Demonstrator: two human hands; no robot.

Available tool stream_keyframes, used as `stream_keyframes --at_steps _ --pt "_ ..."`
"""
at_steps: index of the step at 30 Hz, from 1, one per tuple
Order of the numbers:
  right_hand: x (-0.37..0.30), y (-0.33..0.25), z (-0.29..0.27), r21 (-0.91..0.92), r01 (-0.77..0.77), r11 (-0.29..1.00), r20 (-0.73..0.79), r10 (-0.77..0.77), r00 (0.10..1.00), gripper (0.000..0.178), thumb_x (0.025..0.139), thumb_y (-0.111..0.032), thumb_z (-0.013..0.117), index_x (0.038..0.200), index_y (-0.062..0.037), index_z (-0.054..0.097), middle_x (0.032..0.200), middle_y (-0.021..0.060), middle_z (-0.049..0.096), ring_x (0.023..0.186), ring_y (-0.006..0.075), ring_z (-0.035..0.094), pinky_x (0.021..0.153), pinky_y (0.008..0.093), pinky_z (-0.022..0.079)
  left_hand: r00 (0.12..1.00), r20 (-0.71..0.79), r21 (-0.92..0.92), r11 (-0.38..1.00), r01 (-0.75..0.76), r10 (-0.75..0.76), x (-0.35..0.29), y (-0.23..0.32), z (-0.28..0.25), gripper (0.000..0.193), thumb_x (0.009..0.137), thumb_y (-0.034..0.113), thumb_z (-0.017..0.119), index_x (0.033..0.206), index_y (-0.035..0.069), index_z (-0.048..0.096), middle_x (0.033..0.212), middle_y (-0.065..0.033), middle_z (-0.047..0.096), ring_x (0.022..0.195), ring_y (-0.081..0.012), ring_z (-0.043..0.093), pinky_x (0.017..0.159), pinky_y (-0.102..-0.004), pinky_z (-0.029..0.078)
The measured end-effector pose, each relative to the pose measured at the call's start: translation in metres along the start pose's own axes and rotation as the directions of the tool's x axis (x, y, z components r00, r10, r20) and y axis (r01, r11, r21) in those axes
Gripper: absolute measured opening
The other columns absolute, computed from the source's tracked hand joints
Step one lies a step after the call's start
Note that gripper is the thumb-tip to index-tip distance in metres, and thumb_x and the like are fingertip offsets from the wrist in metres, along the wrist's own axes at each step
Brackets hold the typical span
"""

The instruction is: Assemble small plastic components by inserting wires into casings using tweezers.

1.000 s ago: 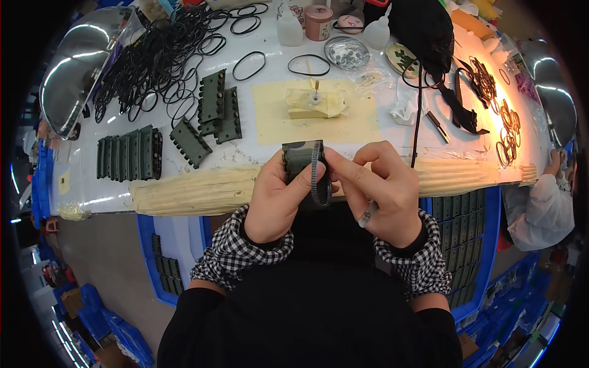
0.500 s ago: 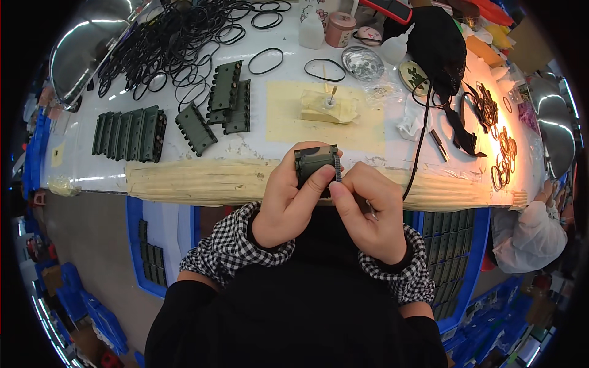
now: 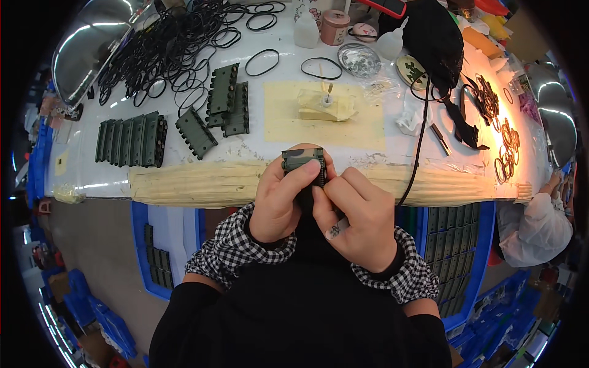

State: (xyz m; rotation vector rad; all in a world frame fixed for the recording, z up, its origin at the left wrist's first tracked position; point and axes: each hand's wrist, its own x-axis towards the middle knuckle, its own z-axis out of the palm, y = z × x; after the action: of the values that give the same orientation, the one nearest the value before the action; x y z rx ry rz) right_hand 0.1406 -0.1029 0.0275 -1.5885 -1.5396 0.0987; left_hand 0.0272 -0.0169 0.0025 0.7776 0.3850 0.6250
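The big white work table (image 3: 184,161) was spread wide across the top of the view, with a strip of pale yellow padding (image 3: 196,183) laid along its near edge. A heap of thin black rubber rings (image 3: 165,43) was piled far off at eleven o'clock. A flat pale yellow mat (image 3: 288,122) was laid at twelve o'clock, and a small cream block with a stick in it (image 3: 325,105) was set on it. Dark green ridged plastic track pieces (image 3: 132,140) were lined up at ten o'clock, well apart from the hands.

The small dark green and brown plastic block (image 3: 302,157) was held up over the near edge of the table, at twelve o'clock from the body. It was gripped from both sides, so neither hand was nearer than the other. Its long side was seen to run from nine o'clock to three o'clock, and only its top part was shown above the fingers.

The left hand (image 3: 279,202) was curled shut around the block from eight o'clock, with the first finger laid across its front. The right hand (image 3: 359,224) was closed against it from four o'clock, with the fingertips (image 3: 325,184) pressed on its right edge. Whether a thin black ring was pinched there too could not be told.
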Motion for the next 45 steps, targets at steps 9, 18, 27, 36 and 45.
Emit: stream_keyframes --at_steps 9,18,27,36,45 --pt "0.003 -0.012 -0.001 -0.138 0.092 0.986 0.026 -0.089 0.996 0.020 0.077 -0.008 0.070 0.070 -0.0066 0.051 0.066 0.0071 0.048 0.047 0.0231 0.052 0.043 0.0336 0.041 0.996 0.061 -0.140 0.988 0.067 -0.058 -0.001 0.003 -0.004 0.024 0.087 0.023 0.051 0.097 0.001 0.054 0.092 -0.0106 0.060 0.085 -0.0159 0.055 0.080 -0.0299 0.045" --pt "0.003 -0.012 0.001 -0.180 0.126 0.976 0.041 -0.121 0.992 0.023 0.078 -0.017 0.073 0.071 -0.0074 0.054 0.069 0.0063 0.048 0.046 0.0216 0.051 0.042 0.0327 0.042 0.993 0.099 -0.188 0.979 0.080 -0.062 0.003 -0.005 -0.012 0.024 0.087 0.025 0.051 0.096 0.003 0.054 0.092 -0.0095 0.060 0.087 -0.0167 0.056 0.080 -0.0313 0.047" --pt "0.000 -0.011 -0.021 0.026 0.147 0.989 0.216 -0.149 0.965 0.026 0.071 -0.026 0.078 0.074 -0.0085 0.060 0.073 0.0034 0.044 0.053 0.0170 0.052 0.045 0.0294 0.042 0.987 0.149 -0.518 0.845 0.129 -0.059 0.013 -0.001 -0.017 0.027 0.087 0.030 0.054 0.101 0.006 0.051 0.085 -0.0073 0.057 0.083 -0.0209 0.055 0.078 -0.0365 0.050" --pt "-0.009 0.004 -0.022 -0.016 0.213 0.977 0.106 -0.210 0.972 0.015 0.074 -0.009 0.072 0.088 -0.0077 0.068 0.085 0.0028 0.061 0.055 0.0151 0.058 0.047 0.0274 0.045 0.998 0.032 -0.473 0.879 0.064 -0.055 0.014 0.008 -0.016 0.025 0.087 0.030 0.053 0.099 0.007 0.049 0.084 -0.0042 0.053 0.082 -0.0167 0.052 0.076 -0.0320 0.055" --pt "0.005 0.014 -0.024 0.186 0.097 0.978 0.220 -0.138 0.966 0.015 0.073 -0.009 0.074 0.086 -0.0087 0.067 0.082 0.0018 0.060 0.060 0.0182 0.061 0.050 0.0296 0.047 0.995 0.001 -0.466 0.880 0.086 -0.097 0.013 0.008 -0.020 0.025 0.089 0.027 0.052 0.102 0.006 0.051 0.088 -0.0048 0.056 0.085 -0.0179 0.054 0.081 -0.0329 0.055"
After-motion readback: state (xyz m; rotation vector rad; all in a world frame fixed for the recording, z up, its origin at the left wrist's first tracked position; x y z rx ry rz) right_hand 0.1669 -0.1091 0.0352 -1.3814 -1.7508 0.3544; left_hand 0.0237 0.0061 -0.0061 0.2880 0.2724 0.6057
